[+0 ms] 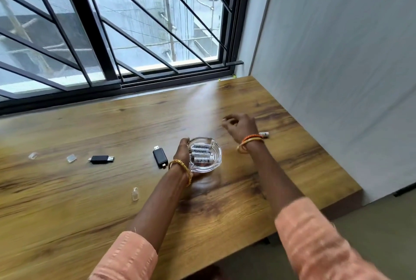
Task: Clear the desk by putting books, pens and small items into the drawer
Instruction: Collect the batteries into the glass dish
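A clear glass dish [213, 162] sits mid-desk with several white batteries [201, 152] lying inside. My left hand [183, 152] grips the dish by its left rim. My right hand [239, 126] hovers above the desk beyond and right of the dish, fingers loosely curled and blurred, with nothing seen in them. One more white battery [264, 134] lies on the wood just right of that wrist. Left of the dish rest a black USB stick [160, 157] and a black adapter [101, 159].
Two clear plastic caps [71, 158] [32, 155] lie at the far left, and a small clear cap [135, 194] sits nearer me. The wooden desk [112, 212] meets a barred window at the back and a grey wall on the right; its right edge drops to the floor.
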`<state>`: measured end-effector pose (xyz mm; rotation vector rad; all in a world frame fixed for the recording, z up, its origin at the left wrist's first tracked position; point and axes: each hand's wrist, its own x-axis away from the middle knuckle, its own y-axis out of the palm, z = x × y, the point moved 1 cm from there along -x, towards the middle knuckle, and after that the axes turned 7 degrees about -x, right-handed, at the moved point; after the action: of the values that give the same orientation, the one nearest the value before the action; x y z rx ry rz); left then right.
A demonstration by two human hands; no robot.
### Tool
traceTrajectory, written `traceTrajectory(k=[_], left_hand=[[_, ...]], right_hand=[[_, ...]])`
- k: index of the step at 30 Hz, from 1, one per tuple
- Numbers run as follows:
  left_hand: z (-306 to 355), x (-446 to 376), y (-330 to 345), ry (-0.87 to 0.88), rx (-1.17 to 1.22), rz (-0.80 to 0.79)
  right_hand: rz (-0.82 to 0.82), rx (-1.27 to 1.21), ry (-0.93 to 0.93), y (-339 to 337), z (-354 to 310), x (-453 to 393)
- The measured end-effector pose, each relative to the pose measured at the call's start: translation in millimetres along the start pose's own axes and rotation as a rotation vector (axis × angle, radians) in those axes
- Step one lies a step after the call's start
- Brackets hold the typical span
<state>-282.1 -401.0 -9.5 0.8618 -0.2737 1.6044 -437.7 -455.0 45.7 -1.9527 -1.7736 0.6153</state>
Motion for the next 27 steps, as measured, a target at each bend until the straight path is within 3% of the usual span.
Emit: traceTrajectory(k=[2,4,8,15,17,19,21,24,27], left_hand=[[-3,-1,1,0.005,0.006,0.000],[-4,5,1,0.015,0.007,0.005],[-10,5,-2,0.001,-0.032,0.061],[-18,3,1,-0.011,-0.027,-0.028],[-17,3,3,-0.011,-0.028,-0.037],[-16,3,2,0.012,-0.041,-0.035],[-14,1,0,0.009,-0.052,-0.030],[-14,1,-2,0.006,-0.054,-0.041],[-15,4,-2,0.004,-0.050,-0.046]], right_hand=[[-0.160,-0.074,-0.107,6,-16,34],[-0.251,0.013,-0.172,14,-23,60],[-0.351,0.203,-0.171,25,-23,83],[-0.468,0.321,-0.193,22,-20,84],[-0.430,0.109,-0.167,13,-16,75],[-0.236,-0.019,-0.151,-7,-4,49],[-0.057,0.109,-0.079,-30,17,16],[-0.072,0.435,0.091,-47,59,-17],[-0.006,0.411,0.116,-44,82,-19]])
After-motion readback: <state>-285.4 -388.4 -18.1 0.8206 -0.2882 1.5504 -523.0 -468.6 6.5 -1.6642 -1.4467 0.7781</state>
